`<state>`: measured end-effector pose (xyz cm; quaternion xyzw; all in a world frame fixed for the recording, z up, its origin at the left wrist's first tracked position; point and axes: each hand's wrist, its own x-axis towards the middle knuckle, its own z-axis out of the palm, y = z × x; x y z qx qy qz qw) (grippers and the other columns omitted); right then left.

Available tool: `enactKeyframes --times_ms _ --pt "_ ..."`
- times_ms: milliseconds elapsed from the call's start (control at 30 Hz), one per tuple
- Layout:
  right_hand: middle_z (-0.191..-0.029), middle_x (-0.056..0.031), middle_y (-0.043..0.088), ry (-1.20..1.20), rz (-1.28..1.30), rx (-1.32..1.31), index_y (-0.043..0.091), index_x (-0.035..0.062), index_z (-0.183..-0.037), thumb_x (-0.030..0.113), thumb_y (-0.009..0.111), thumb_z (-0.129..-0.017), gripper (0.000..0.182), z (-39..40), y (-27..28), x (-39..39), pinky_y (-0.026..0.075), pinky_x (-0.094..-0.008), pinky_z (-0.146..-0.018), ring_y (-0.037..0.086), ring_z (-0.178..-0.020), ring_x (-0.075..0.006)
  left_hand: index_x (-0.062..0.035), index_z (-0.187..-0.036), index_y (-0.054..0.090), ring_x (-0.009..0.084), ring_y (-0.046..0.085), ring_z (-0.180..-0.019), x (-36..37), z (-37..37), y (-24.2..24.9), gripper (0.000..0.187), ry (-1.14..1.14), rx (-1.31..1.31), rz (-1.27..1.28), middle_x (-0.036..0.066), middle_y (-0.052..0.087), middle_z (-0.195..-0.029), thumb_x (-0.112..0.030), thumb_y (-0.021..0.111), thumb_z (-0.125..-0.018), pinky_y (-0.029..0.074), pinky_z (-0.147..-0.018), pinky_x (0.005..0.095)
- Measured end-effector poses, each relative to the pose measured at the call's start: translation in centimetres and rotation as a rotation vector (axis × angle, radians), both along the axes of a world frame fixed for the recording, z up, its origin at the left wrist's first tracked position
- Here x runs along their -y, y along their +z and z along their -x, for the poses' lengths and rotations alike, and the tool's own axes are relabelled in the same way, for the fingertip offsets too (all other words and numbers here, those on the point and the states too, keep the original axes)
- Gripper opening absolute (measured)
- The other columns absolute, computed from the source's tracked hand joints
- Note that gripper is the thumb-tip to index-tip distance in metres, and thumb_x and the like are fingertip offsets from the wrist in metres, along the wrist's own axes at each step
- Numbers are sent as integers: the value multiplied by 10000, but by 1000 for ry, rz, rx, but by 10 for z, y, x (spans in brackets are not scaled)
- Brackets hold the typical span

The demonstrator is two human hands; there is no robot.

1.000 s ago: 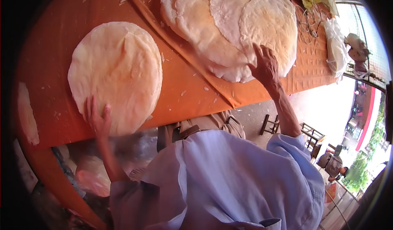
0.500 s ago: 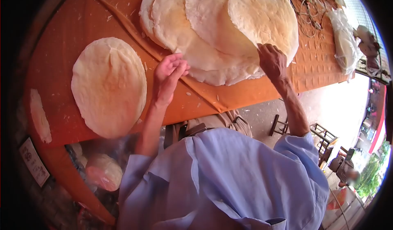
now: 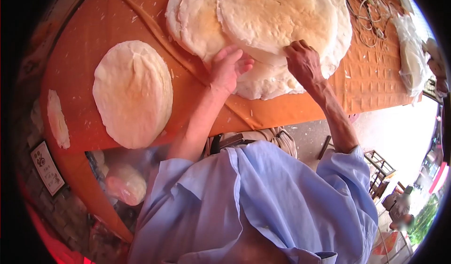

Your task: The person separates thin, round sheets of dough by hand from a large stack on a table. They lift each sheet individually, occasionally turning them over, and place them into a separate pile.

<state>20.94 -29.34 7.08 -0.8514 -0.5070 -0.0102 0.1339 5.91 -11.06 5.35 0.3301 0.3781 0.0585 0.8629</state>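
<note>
Large round flatbreads lie overlapping on the orange-covered table, fanned toward the left. On top of them rests a wide flatbread with faint brown patches. The fingers of my right hand are closed on the near edge of that top flatbread. My left hand is at the near side of the pile, its fingers apart and slightly curled, with nothing in them. Farther left sits a neat stack of flatbreads.
A broken strip of flatbread lies by the table's left edge. Cables and a clear plastic bag are at the right. Below the table are a bagged bundle and a framed sign. Crumbs dot the orange cover.
My right hand has drawn the top flatbread leftward over the pile. My left hand has moved right and slightly up, onto the pile's near edge. The view has shifted a little.
</note>
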Motion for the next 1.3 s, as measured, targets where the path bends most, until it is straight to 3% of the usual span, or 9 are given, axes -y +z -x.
enactKeyframes --times_ms 233,600,733,900,1000,1033,1100,1200,1300 --pt "-960 -77 640 44 -118 29 650 62 -869 26 652 -710 163 8 -12 12 485 -380 -814 583 -1010 -264 -52 -1079 537 174 658 -698 12 -2 7 213 35 -74 -149 65 626 -906 -134 624 -902 546 -560 252" --pt "-1033 -94 629 -6 -195 21 638 77 -927 28 663 -704 230 9 -5 5 470 -413 -907 571 -1079 -308 -75 -920 585 129 568 -538 14 -8 9 150 -212 -55 136 30 609 -712 -196 662 -874 379 -433 211" --pt "-1054 -101 622 63 -233 -24 640 80 -962 114 702 -743 231 11 -8 -8 465 -427 -918 563 -1079 -332 -75 -891 585 114 508 -512 14 -18 9 117 -253 86 224 19 591 -695 -179 638 -879 324 -420 208" --pt "-1271 -184 507 52 -155 -32 552 114 -1286 246 757 -718 618 23 -3 -3 347 -501 -1047 468 -1208 -363 -68 -883 581 102 489 -515 6 -23 11 90 -267 211 242 18 582 -689 -152 615 -881 317 -420 201" --pt "-1063 -137 649 12 -194 83 659 70 -1012 49 647 -754 259 -11 -5 -15 463 -429 -945 593 -1065 -336 -53 -937 594 99 496 -526 9 -19 16 111 -267 207 209 18 584 -696 -147 612 -883 327 -431 199" --pt "-921 -99 691 21 -249 153 674 72 -891 -11 599 -764 170 -22 5 -20 528 -388 -825 655 -919 -291 -46 -965 599 99 498 -529 10 -15 18 130 -261 183 175 19 584 -699 -147 611 -885 333 -436 199" --pt "-1008 -67 696 7 -179 149 689 126 -1026 1 628 -773 288 -56 41 -14 554 -350 -766 671 -898 -252 -19 -1086 602 93 499 -537 13 1 21 237 -246 92 55 11 581 -699 -149 613 -888 359 -462 203" --pt "-965 -51 707 -54 -187 371 696 139 -1013 -55 569 -781 328 -50 146 -27 565 -334 -712 686 -833 -240 -6 -1043 611 103 528 -511 11 39 16 223 -229 -91 -152 27 589 -704 -142 617 -867 404 -449 230" --pt "-956 -56 706 30 -196 307 695 114 -987 -109 561 -710 380 -17 154 -33 567 -328 -747 685 -864 -243 37 -1085 596 115 576 -572 10 67 14 283 -55 -276 -405 47 626 -781 -153 613 -876 454 -500 243"
